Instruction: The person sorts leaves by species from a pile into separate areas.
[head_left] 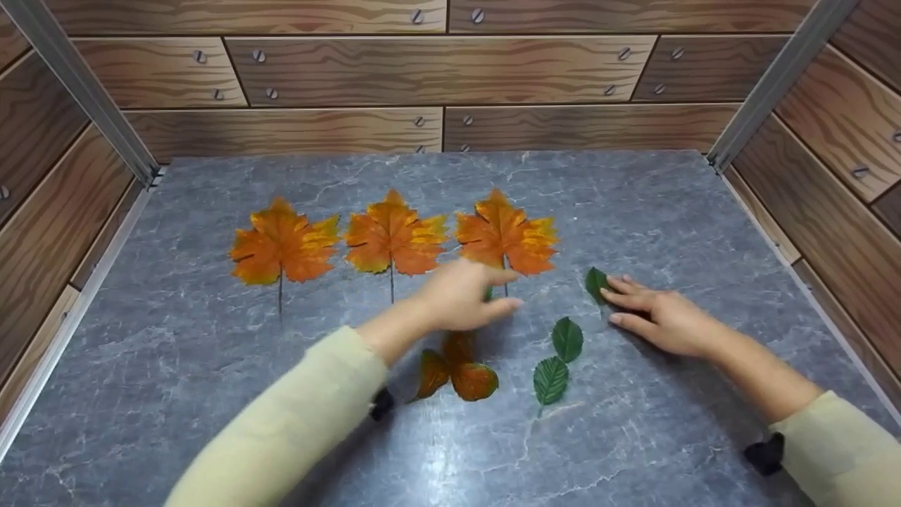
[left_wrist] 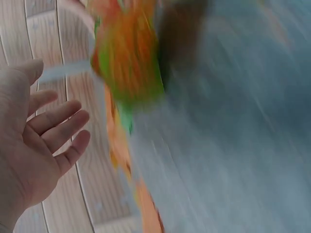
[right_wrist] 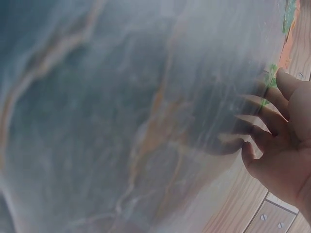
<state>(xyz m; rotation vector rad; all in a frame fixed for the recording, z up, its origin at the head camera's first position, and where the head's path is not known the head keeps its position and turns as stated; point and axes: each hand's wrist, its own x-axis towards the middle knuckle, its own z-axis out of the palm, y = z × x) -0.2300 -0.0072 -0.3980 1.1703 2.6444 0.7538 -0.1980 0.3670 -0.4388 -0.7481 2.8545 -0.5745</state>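
In the head view my left hand (head_left: 468,296) hovers near the stem of the rightmost orange maple leaf (head_left: 503,236), its thumb and index finger apart. A bit of a green leaf (head_left: 488,293) shows between them; the rest is hidden. The left wrist view has that hand (left_wrist: 48,131) with loosely spread, unfilled fingers. Farther right, the fingertips of my right hand (head_left: 669,320) touch a dark green leaf (head_left: 595,284) on the table. Two more green leaves, an upper one (head_left: 567,339) and a lower one (head_left: 550,380), lie between the hands.
Two further maple leaves, one in the middle (head_left: 393,236) and one at the left (head_left: 281,246), complete a row. Small orange-brown leaves (head_left: 475,382) lie below my left forearm. Wood-patterned panels (head_left: 436,70) border the grey marbled table (head_left: 176,282).
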